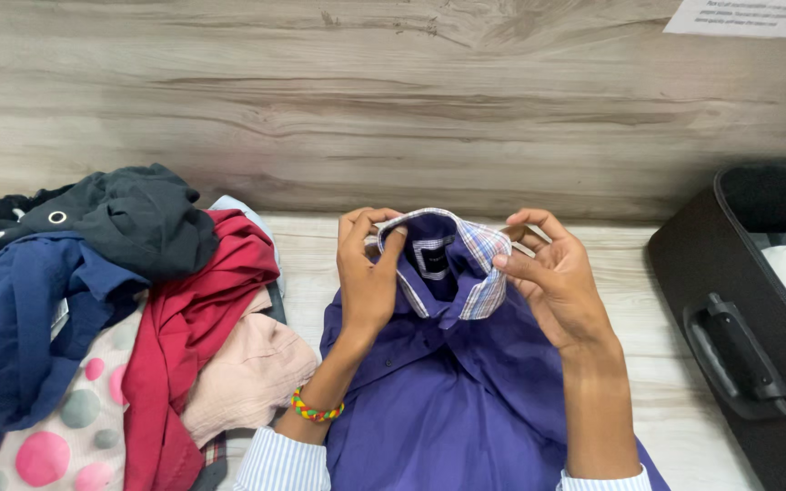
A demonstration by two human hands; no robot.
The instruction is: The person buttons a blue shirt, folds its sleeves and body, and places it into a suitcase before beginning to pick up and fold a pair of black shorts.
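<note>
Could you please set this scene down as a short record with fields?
surface: pale wood-grain table against a wood-grain wall
left hand: grips the collar's left side, thumb inside
right hand: pinches the collar's right side
purple shirt: lies flat, plaid-lined collar raised between the hands
wrist: beaded bracelet on the left
left of shirt: heap of clothes, with a red garment, navy, dark grey, pink and polka-dot pieces
right: open black suitcase, white fabric inside
top right: sheet of paper on the wall
</note>
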